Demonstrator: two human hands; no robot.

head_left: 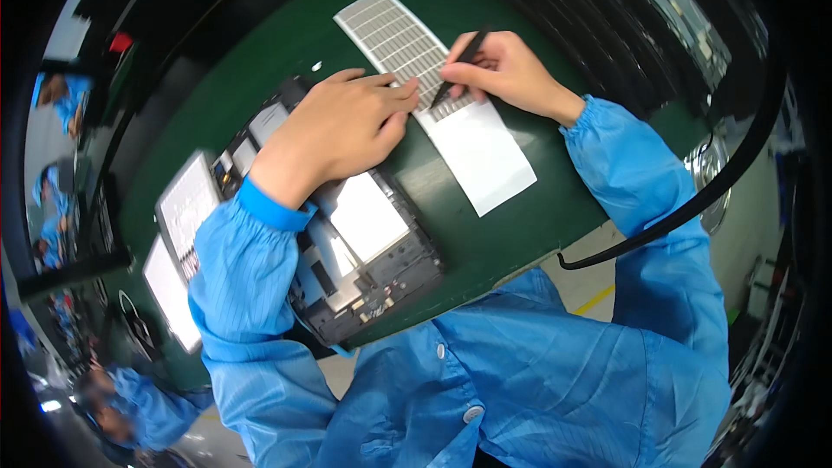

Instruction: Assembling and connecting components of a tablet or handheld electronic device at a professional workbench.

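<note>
A long sheet [381, 30] with rows of grey strips lies slanted on the green table, its lower end a plain white backing [485, 160]. My right hand [503, 69] pinches a slim black pointed tool [472, 48], which looks like tweezers, its tip down at the lowest row of strips. My left hand [342, 126] is open, fingers stretched to the right, with the fingertips on the sheet's left edge close to the tip. Below my left wrist sits an opened black electronic device [407, 256] with exposed boards and light panels, partly hidden by my forearm.
A spiral-bound notebook [189, 208] and white paper [169, 290] lie left of the device. Stacked black parts [563, 9] stand at the far right. A thick black cable [685, 212] curves past my right sleeve. Other people in blue [147, 403] work at the left.
</note>
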